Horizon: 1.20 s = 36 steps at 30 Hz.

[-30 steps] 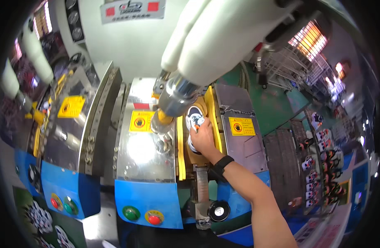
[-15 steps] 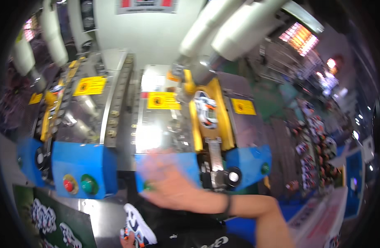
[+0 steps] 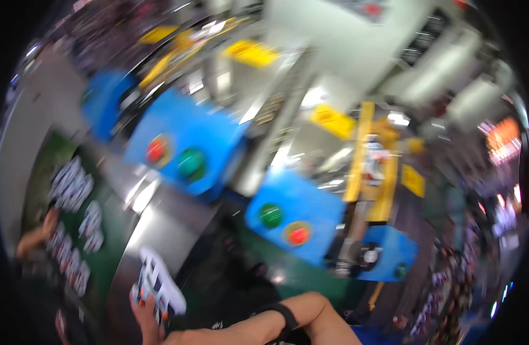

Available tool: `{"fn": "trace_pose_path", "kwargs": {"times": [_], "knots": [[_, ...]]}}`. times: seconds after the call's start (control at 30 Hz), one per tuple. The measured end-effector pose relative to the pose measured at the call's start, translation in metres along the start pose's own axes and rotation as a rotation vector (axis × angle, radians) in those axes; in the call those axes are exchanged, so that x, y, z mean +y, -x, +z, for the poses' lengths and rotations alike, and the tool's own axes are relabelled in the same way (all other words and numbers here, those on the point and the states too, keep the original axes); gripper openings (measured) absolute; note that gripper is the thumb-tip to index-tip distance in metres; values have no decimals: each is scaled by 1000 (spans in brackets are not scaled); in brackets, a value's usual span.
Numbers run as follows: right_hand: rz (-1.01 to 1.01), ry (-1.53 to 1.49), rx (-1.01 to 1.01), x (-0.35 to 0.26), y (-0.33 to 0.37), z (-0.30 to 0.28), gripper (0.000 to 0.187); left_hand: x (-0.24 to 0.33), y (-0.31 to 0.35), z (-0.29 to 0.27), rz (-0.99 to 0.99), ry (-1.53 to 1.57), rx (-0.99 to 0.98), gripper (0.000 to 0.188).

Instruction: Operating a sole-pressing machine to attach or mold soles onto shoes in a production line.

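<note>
My left hand (image 3: pixel 144 313), at the lower left, is closed around a sneaker (image 3: pixel 168 290) with a white sole and dark and orange details. The sneaker is tilted, toe end up, over a metal surface. My right hand (image 3: pixel 221 334) lies along the lower edge, pointing toward the sneaker, with a dark band on its wrist. The frame edge and blur hide its fingers, so I cannot tell whether it touches the sneaker. Another sneaker (image 3: pixel 372 164) sits between yellow side walls in the machine at the right.
Blue machine fronts carry red (image 3: pixel 157 149) and green (image 3: pixel 191 164) buttons; a second blue panel (image 3: pixel 328 198) stands further right. At left, several shoe pieces (image 3: pixel 72 184) lie on a green table (image 3: pixel 112 236), where another person's hand (image 3: pixel 46 224) reaches in. Racks with shoes fill the right.
My right hand has come away from the blue panel, down and left toward the sneaker. The view has turned left and tilted. My left hand still holds the sneaker.
</note>
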State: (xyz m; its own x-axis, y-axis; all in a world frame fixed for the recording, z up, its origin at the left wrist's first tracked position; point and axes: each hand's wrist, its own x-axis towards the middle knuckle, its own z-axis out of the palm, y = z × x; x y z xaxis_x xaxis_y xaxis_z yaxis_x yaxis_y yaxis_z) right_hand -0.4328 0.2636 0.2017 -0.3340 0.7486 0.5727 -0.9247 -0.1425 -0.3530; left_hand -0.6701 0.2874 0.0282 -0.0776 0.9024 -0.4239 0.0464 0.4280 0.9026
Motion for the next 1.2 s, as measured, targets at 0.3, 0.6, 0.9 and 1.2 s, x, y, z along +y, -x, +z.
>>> {"fn": "trace_pose_path", "kwargs": {"times": [0.3,0.6,0.9,1.2], "knots": [[183,-456,-335,150,-86,13,31,-122,-165,-81,249,-477,4,64],[589,662,782,309,-144,-195,28,-140,-211,-255,388,-603,369,29],[642,1606,1559,552,-226,-440,75,-168,-258,-376,223,-676,613,10],[967,761,620,345,-220,-290,46,-86,-241,-349,209,103,292,59]]}}
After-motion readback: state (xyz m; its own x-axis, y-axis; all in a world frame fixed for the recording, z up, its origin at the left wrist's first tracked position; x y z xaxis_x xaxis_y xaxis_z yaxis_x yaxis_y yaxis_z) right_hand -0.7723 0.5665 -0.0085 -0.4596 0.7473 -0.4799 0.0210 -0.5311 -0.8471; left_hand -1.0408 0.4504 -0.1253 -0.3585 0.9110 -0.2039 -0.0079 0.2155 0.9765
